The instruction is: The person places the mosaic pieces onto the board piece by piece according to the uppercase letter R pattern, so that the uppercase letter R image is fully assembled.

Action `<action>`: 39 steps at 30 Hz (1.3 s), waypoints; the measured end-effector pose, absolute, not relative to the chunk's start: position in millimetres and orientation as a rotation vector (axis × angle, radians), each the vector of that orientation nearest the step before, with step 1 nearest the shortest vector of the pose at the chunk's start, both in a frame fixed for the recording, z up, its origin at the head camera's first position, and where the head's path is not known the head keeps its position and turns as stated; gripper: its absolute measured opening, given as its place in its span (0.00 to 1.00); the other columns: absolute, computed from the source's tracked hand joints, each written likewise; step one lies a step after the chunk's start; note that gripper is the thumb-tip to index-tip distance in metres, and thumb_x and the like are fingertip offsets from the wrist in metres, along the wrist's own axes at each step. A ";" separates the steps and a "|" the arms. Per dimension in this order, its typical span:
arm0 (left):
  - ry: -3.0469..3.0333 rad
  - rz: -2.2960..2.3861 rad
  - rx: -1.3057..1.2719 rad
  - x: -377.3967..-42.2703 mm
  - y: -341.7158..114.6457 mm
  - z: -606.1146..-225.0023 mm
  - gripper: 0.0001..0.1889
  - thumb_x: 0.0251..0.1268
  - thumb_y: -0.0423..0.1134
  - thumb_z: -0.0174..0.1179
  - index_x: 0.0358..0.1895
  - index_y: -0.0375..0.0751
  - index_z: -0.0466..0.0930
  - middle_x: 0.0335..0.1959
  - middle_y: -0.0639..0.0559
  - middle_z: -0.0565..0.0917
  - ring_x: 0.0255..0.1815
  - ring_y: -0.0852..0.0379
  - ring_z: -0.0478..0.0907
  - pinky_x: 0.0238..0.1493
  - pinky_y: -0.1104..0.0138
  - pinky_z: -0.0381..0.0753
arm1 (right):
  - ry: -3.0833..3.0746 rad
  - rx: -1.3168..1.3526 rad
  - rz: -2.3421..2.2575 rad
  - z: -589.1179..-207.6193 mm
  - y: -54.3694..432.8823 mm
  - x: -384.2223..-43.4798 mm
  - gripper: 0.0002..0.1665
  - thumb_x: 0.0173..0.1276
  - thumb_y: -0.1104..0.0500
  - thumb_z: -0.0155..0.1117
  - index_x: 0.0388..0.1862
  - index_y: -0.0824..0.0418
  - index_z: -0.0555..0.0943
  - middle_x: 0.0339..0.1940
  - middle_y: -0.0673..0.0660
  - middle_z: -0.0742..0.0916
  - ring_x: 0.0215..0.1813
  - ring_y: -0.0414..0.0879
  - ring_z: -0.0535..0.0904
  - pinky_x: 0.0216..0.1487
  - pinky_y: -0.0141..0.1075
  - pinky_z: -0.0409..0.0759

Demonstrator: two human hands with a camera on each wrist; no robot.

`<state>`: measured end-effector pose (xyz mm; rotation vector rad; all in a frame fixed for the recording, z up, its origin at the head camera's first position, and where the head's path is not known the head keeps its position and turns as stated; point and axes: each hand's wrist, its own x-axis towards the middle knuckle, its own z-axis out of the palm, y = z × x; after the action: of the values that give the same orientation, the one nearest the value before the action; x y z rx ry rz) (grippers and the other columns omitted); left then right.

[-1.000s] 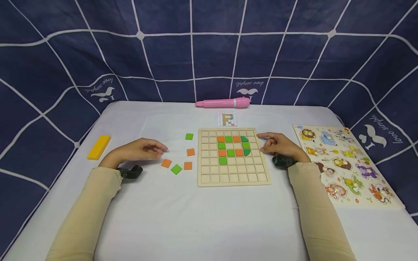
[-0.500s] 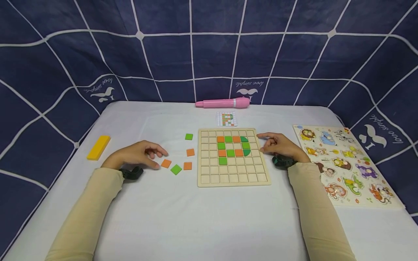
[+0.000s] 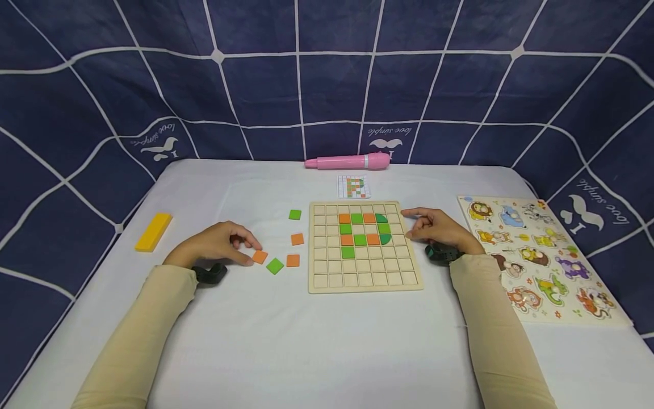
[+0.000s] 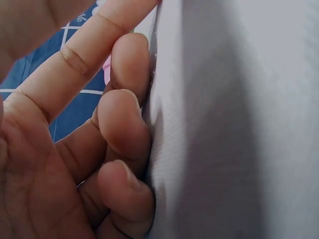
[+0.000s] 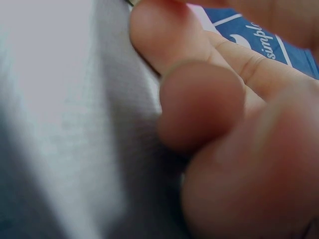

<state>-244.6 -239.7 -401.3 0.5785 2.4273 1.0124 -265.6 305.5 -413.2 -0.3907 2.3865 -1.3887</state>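
In the head view my left hand point(image 3: 219, 242) is low over the cloth, thumb and index fingertips right at the left edges of an orange square tile point(image 3: 259, 257). The left wrist view shows its other fingers point(image 4: 122, 122) curled loosely near the cloth, holding nothing. A green tile point(image 3: 275, 266) and more orange and green squares lie just right of it. My right hand point(image 3: 438, 227) rests at the right edge of the wooden grid board point(image 3: 365, 280), index finger and thumb touching its rim. Orange, green and rounded dark green tiles point(image 3: 385, 239) sit in the board's cells.
A small pattern card point(image 3: 353, 186) lies behind the board, with a pink pen point(image 3: 347, 162) beyond it. A yellow block point(image 3: 154, 232) is at the left. An animal puzzle board point(image 3: 549, 261) lies at the right, partly under the right forearm. Blue fabric point(image 3: 332, 85) hangs behind.
My left hand has moved slightly right and toward me, bringing thumb and index fingertips down to the nearest orange tile. The right hand stays at the board's edge.
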 end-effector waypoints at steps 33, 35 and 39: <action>2.738 1.190 0.559 -232.5 -186.9 -397.3 0.13 0.58 0.38 0.79 0.46 0.43 0.91 0.38 0.53 0.90 0.33 0.53 0.78 0.39 0.66 0.76 | 2.386 -0.410 -1.389 -416.0 305.9 -267.5 0.40 0.71 0.71 0.72 0.78 0.77 0.68 0.30 0.52 0.84 0.27 0.39 0.73 0.31 0.31 0.73; 2.758 1.184 0.540 -228.6 -176.8 -395.1 0.13 0.58 0.38 0.79 0.46 0.45 0.90 0.38 0.54 0.90 0.32 0.53 0.78 0.38 0.64 0.76 | 2.388 -0.407 -1.382 -416.1 306.5 -267.9 0.40 0.71 0.71 0.71 0.78 0.77 0.68 0.30 0.52 0.84 0.27 0.39 0.73 0.31 0.31 0.74; 2.776 1.198 0.547 -221.8 -157.0 -391.2 0.14 0.58 0.39 0.79 0.47 0.46 0.90 0.39 0.55 0.90 0.29 0.53 0.77 0.36 0.63 0.75 | 2.395 -0.399 -1.374 -415.9 307.2 -267.3 0.40 0.71 0.70 0.72 0.78 0.77 0.68 0.30 0.52 0.84 0.28 0.39 0.73 0.32 0.31 0.74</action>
<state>-221.8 -157.0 -391.2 0.5473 2.7760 1.1984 -267.3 307.2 -415.9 -0.3990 2.3952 -1.3741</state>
